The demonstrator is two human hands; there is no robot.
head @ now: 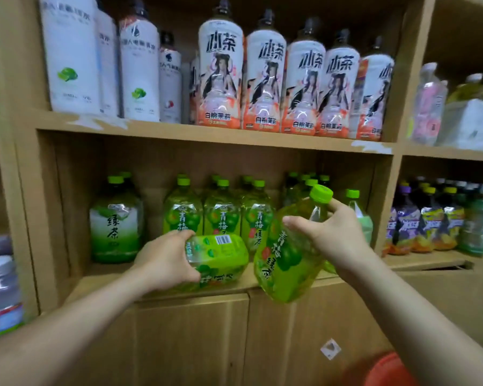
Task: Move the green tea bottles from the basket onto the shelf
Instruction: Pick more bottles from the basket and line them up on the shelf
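At five o'clock the red basket [388,370] is blurred and cut by the edge; the left hand [165,263] hides one end of its bottle [221,254].

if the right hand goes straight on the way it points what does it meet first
Probably the standing bottles at the back of the shelf, just past the bottle the right hand grips; depth is unclear.

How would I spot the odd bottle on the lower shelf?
Find the lower shelf of the wooden unit, below the white-and-orange bottles. Go to its left end and take the front bottle. Its label fades from white to green, while its neighbours are bright yellow-green.
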